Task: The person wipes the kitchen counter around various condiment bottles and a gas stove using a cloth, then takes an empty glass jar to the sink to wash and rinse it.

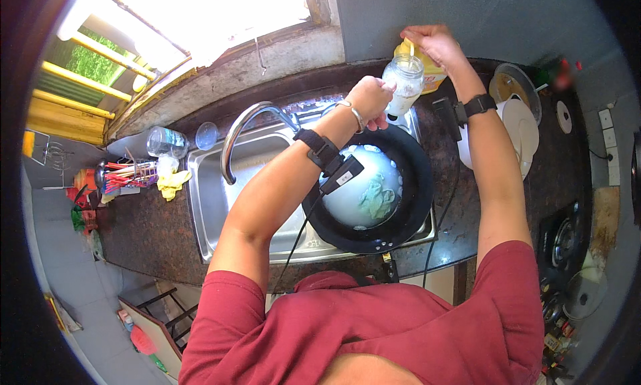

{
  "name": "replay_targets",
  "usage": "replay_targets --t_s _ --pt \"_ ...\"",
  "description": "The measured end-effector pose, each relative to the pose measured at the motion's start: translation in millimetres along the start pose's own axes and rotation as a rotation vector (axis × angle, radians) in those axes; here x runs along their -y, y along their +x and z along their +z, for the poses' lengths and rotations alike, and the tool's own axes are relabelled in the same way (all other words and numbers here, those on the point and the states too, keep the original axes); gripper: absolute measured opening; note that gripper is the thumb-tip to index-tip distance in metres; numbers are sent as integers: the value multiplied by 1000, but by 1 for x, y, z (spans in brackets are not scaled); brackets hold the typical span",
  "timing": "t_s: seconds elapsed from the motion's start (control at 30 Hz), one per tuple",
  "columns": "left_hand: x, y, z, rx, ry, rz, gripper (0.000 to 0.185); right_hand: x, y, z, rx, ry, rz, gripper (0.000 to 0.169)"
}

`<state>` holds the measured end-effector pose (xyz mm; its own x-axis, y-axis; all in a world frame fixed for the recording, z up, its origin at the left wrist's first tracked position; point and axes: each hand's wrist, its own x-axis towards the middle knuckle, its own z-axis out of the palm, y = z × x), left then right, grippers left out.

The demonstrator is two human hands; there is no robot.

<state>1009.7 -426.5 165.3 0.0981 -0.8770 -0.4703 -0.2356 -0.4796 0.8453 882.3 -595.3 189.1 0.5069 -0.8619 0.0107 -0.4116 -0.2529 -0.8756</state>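
Observation:
My left hand (370,100) holds a clear glass jar (402,87) tilted above the back of the sink, its mouth facing a yellow pump-top bottle (433,74). The jar has whitish residue inside. On the bottle's yellow pump head (409,46) rests my right hand (434,43), its fingers bent over the top. Whether those fingers grip the pump or only press it, I cannot tell. Below my left hand, a black wok (418,184) sits over the right sink basin, holding cloudy, sudsy water (345,194) and a pale green cloth (376,197).
A curved steel faucet (239,134) arches over the left basin (210,204). Left of it are a clear jar lying on its side (168,142), a yellow cloth (173,183) and a utensil holder (131,174). White dishes (518,129) and a gas stove (565,237) are at the right.

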Motion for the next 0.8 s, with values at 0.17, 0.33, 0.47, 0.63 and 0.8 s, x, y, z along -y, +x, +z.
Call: replay_targets --t_s 0.17,0.33,0.47,0.63,0.8 --pt "6 -16 5 -45 15 21 39 -29 20 1 -84 -267 -156 34" --pt "60 -67 5 -70 -44 16 37 -39 -41 10 -319 52 -202 34" --pt "131 -120 4 -84 -102 2 40 -74 -145 63 -259 -205 -155 16" --pt "215 -155 22 -109 -56 -198 37 -131 -252 161 648 -831 -149 53" --pt "262 -166 46 -155 -148 -250 34 -150 -273 192 695 -861 50 47"
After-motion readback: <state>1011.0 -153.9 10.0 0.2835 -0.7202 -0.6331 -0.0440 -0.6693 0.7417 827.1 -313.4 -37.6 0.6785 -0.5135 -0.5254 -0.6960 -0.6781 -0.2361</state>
